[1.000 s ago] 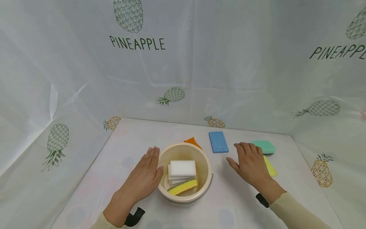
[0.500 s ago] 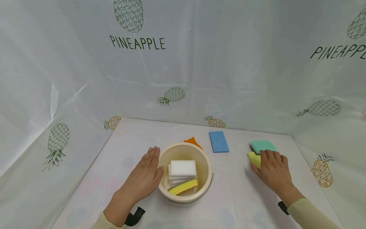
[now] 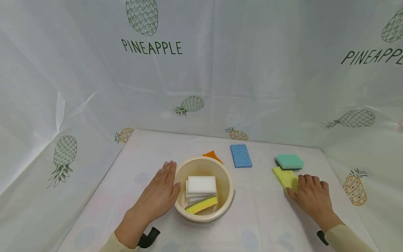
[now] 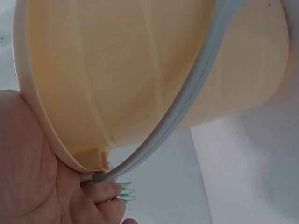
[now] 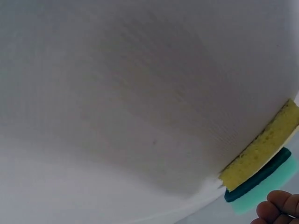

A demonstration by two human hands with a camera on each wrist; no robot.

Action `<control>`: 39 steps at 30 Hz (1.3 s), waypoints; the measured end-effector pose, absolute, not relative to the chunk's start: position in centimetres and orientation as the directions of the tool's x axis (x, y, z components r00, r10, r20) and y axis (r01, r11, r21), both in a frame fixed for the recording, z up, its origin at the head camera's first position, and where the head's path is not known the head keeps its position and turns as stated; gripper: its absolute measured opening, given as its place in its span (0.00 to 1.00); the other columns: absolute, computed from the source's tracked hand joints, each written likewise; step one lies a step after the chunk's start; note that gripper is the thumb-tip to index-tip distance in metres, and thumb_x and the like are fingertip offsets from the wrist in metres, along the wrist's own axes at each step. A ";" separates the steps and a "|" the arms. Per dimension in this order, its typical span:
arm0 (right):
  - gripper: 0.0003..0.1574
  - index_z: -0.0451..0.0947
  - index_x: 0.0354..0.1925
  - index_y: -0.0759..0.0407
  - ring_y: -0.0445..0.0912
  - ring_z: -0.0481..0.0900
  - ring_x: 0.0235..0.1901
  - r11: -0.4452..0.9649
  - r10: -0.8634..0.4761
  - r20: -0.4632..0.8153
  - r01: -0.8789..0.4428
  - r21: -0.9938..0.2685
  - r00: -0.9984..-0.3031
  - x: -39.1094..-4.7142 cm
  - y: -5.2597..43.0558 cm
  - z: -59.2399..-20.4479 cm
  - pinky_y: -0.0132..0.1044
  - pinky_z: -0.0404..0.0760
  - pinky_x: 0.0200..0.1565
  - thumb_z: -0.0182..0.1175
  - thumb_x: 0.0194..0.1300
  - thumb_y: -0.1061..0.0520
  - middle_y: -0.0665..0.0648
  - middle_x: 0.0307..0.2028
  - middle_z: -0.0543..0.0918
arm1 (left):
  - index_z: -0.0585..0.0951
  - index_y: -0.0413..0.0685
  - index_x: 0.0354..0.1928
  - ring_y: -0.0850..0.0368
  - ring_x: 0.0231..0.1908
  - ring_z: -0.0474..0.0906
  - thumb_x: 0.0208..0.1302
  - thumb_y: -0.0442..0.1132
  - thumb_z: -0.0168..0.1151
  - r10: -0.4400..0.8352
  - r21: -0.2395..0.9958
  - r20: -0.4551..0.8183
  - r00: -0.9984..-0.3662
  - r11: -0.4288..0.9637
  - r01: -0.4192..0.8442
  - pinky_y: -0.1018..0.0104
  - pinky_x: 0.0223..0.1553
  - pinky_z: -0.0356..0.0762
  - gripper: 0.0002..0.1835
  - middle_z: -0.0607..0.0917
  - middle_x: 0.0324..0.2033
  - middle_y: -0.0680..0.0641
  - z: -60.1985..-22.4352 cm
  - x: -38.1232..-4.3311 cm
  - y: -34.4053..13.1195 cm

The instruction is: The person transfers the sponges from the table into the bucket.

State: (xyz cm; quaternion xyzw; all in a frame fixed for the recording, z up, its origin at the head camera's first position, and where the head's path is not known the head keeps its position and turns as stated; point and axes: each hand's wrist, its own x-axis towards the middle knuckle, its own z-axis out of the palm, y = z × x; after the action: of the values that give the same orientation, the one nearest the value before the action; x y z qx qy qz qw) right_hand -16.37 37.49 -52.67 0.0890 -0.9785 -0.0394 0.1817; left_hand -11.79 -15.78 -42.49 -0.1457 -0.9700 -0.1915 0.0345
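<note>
My left hand (image 3: 157, 196) lies along the left rim of a cream bucket (image 3: 229, 196), its fingers straight together. In the left wrist view the palm touches the bucket's rim, and the fingertips are by the grey handle's (image 4: 187, 95) end. Inside the bucket are several white sponges (image 3: 201, 185) and a yellow sponge (image 3: 201, 205). My right hand (image 3: 315, 197) is over the near end of another yellow sponge (image 3: 284, 176), thumb by its left edge, fingers loosely bent. This sponge (image 5: 261, 149) appears flat on the table in the right wrist view, no grip on it visible.
A teal sponge (image 3: 289, 161) with a dark underside touches the far end of the yellow one. Further left lies a blue sponge (image 3: 241, 156). An orange piece (image 3: 213, 155) shows behind the bucket. Pineapple-print sheeting (image 3: 252, 70) hangs around the white table (image 3: 245, 217).
My right hand has moved rightward and toward me, from beside the blue sponge to the yellow sponge's near end. The yellow sponge shows more now. The left hand and bucket have stayed put.
</note>
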 end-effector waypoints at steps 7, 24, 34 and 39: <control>0.46 0.70 0.43 0.73 0.68 0.74 0.42 0.992 -0.121 0.281 -0.104 0.073 -0.952 -16.3 37.7 -53.5 0.64 0.70 0.39 0.69 0.62 0.31 0.73 0.40 0.77 | 0.56 0.31 0.81 0.39 0.82 0.50 0.83 0.47 0.49 0.270 0.354 0.121 -0.955 0.887 0.296 0.41 0.80 0.56 0.37 0.59 0.81 0.33 -42.6 -11.8 -15.8; 0.55 0.72 0.43 0.78 0.66 0.73 0.39 1.000 -0.018 0.108 -0.016 0.022 -0.994 -16.5 38.2 -53.6 0.62 0.69 0.38 0.58 0.68 0.22 0.70 0.35 0.76 | 0.55 0.31 0.81 0.39 0.82 0.50 0.83 0.48 0.49 0.267 0.373 0.116 -0.957 0.881 0.291 0.41 0.80 0.56 0.37 0.59 0.81 0.33 -42.7 -11.9 -15.8; 0.51 0.69 0.45 0.78 0.69 0.70 0.42 0.999 -0.008 0.132 -0.003 0.035 -0.991 -16.6 39.2 -52.4 0.66 0.67 0.41 0.67 0.60 0.29 0.75 0.39 0.74 | 0.55 0.31 0.81 0.39 0.82 0.51 0.83 0.47 0.48 0.268 0.373 0.111 -0.957 0.881 0.291 0.42 0.81 0.55 0.37 0.58 0.81 0.34 -42.7 -12.0 -15.8; 0.52 0.68 0.50 0.76 0.69 0.70 0.44 0.989 -0.123 0.215 -0.102 0.107 -0.969 -16.2 40.4 -52.0 0.66 0.68 0.43 0.73 0.54 0.32 0.76 0.43 0.74 | 0.54 0.32 0.82 0.39 0.83 0.50 0.83 0.48 0.48 0.270 0.373 0.104 -0.957 0.882 0.289 0.41 0.81 0.55 0.37 0.58 0.81 0.34 -42.7 -11.9 -15.8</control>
State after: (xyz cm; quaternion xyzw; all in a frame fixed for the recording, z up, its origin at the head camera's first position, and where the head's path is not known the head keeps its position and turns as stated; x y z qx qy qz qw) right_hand -16.24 40.44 -51.97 0.0567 -0.9910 -0.0478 0.1113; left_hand -11.89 -15.84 -42.66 -0.1442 -0.9696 -0.1961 0.0245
